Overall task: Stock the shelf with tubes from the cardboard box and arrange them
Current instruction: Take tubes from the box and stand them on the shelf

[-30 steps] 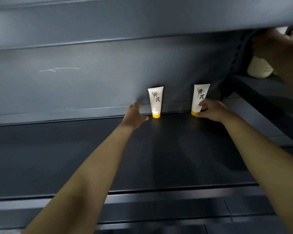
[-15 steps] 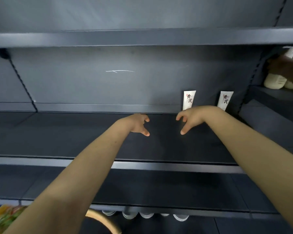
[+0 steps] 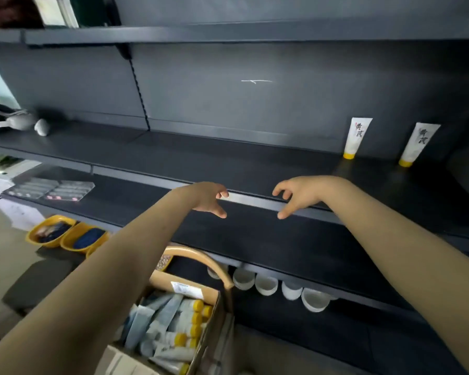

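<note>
Cardboard box (image 3: pixel 163 282) is nearest, low & left of centre, w/ boxed tubes (image 3: pixel 173 328) heaped loose inside, lying at all angles. Risk here: a grab into a slack pile prob. drags a neighbour out too, & it drops to the floor. Can't tell how firmly the box is seated, so a hard pull might shift it as well.

Left hand (image 3: pixel 206 198) & right hand (image 3: pixel 298 196) hang in mid-air over the front edge of the shelf (image 3: pixel 255 169). Both are empty, fingers (image 3: pixel 283 213) spread & loosely curled, gripping nothing.

At the back right of the shelf, left tube (image 3: pixel 356 136) & right tube (image 3: pixel 417 143) stand cap-down against the rear panel, near each other but apart. Risk: the cap is a narrow base, so a brushing wrist or a new tube shoved in beside them would prob. topple one. That goes esp. for the right tube, which reads as tilted, though the wide lens may exaggerate it.

Looks: white tubes, flat crimped end up, yellow cap, black brush characters w/ a small red mark. The boxed ones are the same white & yellow, but their print isn't legible.
</note>
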A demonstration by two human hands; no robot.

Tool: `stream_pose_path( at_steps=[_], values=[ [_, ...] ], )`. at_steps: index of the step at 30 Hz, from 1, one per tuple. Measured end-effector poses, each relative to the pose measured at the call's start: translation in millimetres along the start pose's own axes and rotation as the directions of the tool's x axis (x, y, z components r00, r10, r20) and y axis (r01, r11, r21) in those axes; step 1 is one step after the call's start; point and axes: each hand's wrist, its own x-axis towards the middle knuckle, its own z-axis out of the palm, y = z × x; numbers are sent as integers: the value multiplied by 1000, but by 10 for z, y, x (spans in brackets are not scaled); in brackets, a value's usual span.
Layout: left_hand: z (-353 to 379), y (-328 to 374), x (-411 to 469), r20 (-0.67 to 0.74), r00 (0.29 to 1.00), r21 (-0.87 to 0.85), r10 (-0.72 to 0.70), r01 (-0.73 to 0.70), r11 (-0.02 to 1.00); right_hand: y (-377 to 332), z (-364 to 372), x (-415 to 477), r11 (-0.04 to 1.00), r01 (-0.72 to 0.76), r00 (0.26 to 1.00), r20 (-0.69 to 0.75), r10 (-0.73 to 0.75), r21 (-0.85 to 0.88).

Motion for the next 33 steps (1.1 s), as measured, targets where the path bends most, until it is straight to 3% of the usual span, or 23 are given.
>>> stream_pose_path(
  at_steps=[8,12,20,25,33],
  values=[
    [641,-746,-882,54,990,-38,-129,132,991,-881,812,-6,987,158,987,38,-158,0],
    [992,-1169,-1118,121,974,-32,-193,198,980,-1230,1319,127,975,222,967,126,-223,20],
    [1801,-2155,-1029,282,946,-108,-161,198,974,-1826,2153,826,974,220,953,202,-225,45],
    [2333,-2796,-797,434,898,-194,-72,171,966,-2065,2672,1229,990,77,956,272,-108,120],
    [3224,-3411,-301,545,839,-350,-2,229,908,-2114,3523,1840,947,-183,944,317,94,263]
  ],
)
